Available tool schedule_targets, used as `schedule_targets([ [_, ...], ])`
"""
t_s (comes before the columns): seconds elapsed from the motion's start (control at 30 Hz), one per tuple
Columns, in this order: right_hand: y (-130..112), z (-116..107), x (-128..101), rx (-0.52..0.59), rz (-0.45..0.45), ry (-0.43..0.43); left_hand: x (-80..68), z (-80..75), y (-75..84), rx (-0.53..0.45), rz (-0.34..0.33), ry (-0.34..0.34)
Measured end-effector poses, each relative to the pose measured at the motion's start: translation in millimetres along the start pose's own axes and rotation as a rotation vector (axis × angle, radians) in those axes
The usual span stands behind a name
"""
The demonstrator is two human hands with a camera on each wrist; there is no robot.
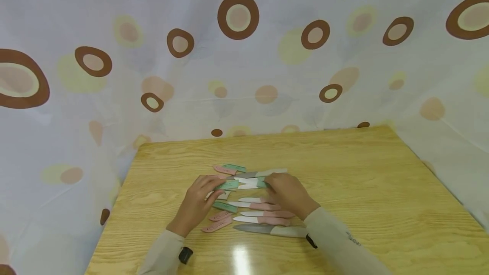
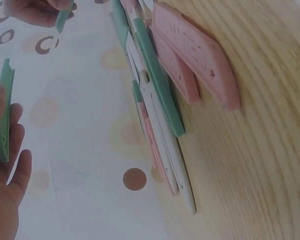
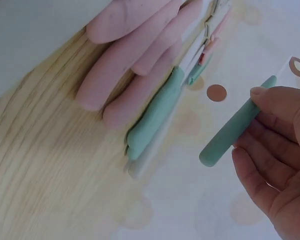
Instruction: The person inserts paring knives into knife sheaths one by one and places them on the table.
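Note:
My left hand (image 1: 198, 200) pinches a green knife sheath (image 2: 5, 110) between thumb and fingers, raised off the table. Opposite it, my right hand (image 1: 290, 192) holds a knife by its green handle (image 3: 235, 127), the white blade pointing left at the sheath. In the head view the blade tip comes close to the sheath's mouth. Below the hands lie several pink-handled knives (image 1: 276, 214) with white blades. A second green-handled knife (image 3: 155, 115) lies on the table beside them. My right fingers hide part of the held handle in the head view.
Pink sheaths (image 1: 217, 225) and another green sheath (image 1: 225, 207) lie left of the knives on the wooden table (image 1: 344, 164). A large grey-bladed knife (image 1: 252, 228) is nearest me; another grey-bladed knife (image 1: 246, 175) lies beyond the hands. Patterned cloth (image 1: 244, 67) surrounds the table.

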State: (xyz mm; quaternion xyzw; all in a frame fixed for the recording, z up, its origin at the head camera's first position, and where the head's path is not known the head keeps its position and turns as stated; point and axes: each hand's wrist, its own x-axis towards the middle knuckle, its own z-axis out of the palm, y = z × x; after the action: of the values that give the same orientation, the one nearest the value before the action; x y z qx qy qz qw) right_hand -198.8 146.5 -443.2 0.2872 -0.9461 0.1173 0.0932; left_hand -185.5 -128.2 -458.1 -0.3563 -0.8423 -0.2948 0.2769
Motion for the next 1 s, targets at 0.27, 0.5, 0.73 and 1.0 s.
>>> schedule_targets([
  [0.27, 1, -15, -17, -0.028, -0.041, 0.102, 7.8, -5.7, 0.6, 0.0, -0.003, 0.007],
  [0.5, -5, -23, -22, -0.04, -0.077, 0.14, 8.1, -4.6, 0.8, 0.0, 0.005, -0.005],
  [0.73, -9, -27, -24, -0.06, -0.101, 0.169, 7.2, -3.9, -0.4, -0.006, 0.005, 0.001],
  [1.0, -9, -26, -26, -0.055, -0.1, 0.178, 6.8, -3.1, -0.9, -0.014, 0.005, -0.005],
])
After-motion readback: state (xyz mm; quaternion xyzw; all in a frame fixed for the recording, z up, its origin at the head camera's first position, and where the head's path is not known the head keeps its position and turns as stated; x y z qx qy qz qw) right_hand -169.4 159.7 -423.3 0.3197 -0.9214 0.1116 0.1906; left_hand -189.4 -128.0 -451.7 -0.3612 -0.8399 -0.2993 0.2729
